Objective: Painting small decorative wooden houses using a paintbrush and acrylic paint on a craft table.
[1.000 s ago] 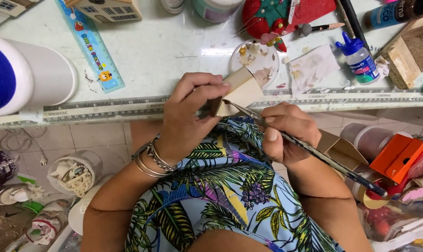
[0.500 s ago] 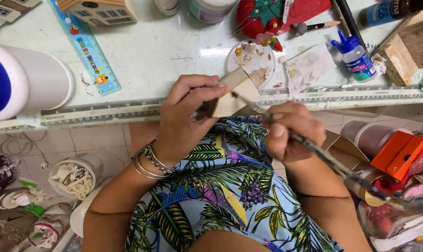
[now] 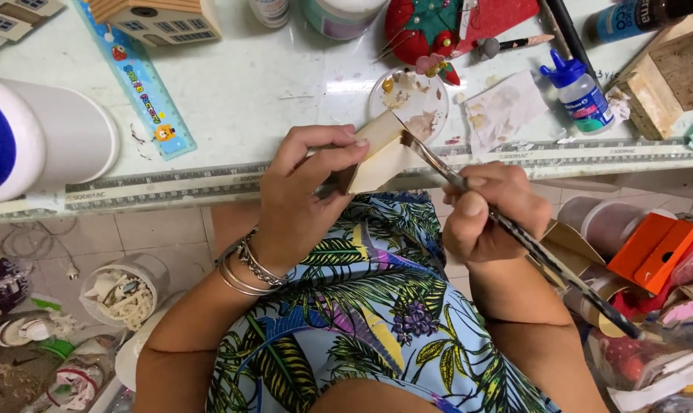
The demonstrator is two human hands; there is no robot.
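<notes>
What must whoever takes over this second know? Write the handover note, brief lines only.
Left hand: grip shut on the small wooden piece, held over the table's front edge.
Right hand: grip shut on the paintbrush, whose tip touches the piece's upper edge.
Nearby: the round clear palette with smears lies just behind the piece; the blue-capped bottle stands to its right.
Done: the brush is on the wood; how much is coated cannot be told.
Left: the faces that show look bare, pale wood.
</notes>
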